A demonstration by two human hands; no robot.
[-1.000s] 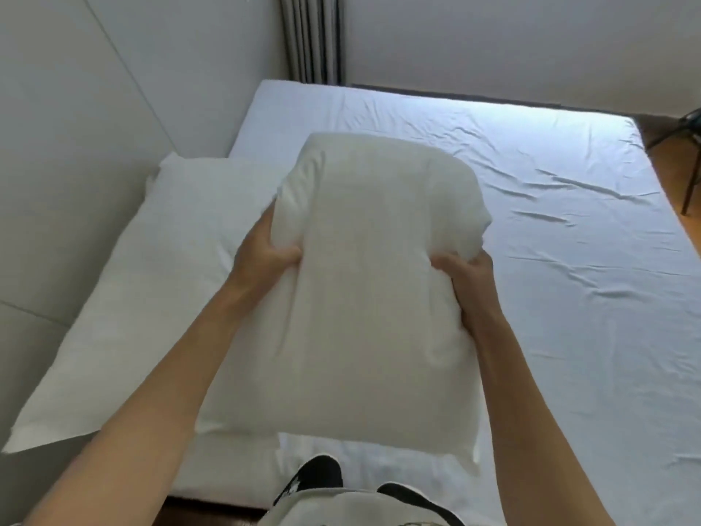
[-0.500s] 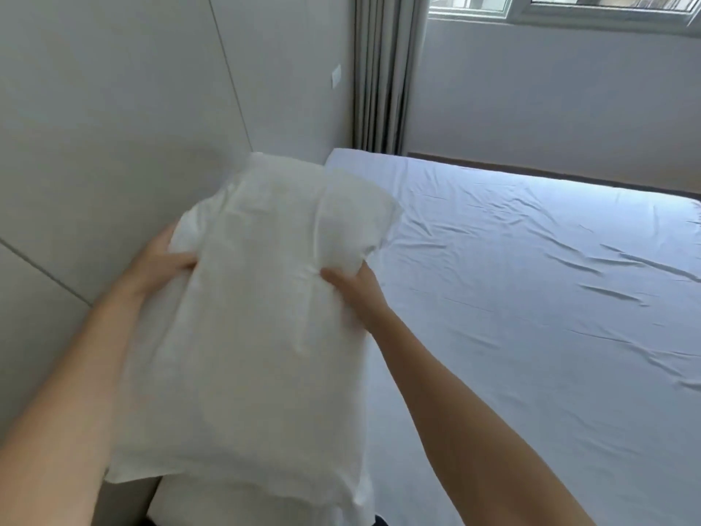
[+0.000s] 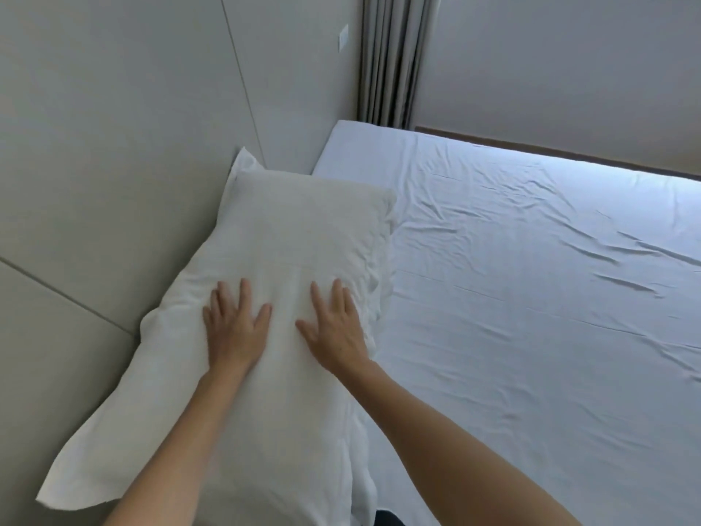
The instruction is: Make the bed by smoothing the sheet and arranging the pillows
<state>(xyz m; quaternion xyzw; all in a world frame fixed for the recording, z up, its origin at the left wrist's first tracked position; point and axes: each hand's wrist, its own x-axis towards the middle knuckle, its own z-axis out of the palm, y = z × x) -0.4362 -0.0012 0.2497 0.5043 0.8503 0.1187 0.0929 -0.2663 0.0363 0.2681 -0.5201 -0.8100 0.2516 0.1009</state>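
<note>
Against the padded headboard (image 3: pixel 95 184) on the left side of the bed, a white pillow (image 3: pixel 303 237) lies on top of another white pillow (image 3: pixel 95 465) whose flat edges stick out at the far tip and at the near left corner. Both hands press down on the top pillow with fingers straight and spread: the left hand (image 3: pixel 235 328) flat near its middle, the right hand (image 3: pixel 337 328) just beside it, toward the pillow's right edge, where the cover bunches into small folds. Neither hand pinches or curls round the fabric. No writing, label or brand mark can be read on the pillows or on the sheet (image 3: pixel 531 298). The sheet covers the mattress to the right and far side, with shallow creases running across it. How much of the lower pillow lies beneath the upper one cannot be told, since most of it is covered. Both forearms are cut off by the bottom edge, and a dark shape (image 3: pixel 387 520) at the bottom edge between them is too little shown to identify. A pale wall plate (image 3: pixel 343 38) sits on the wall to the left of a grey curtain (image 3: pixel 390 58) at the far corner; any marking on it is too small to make out.
</note>
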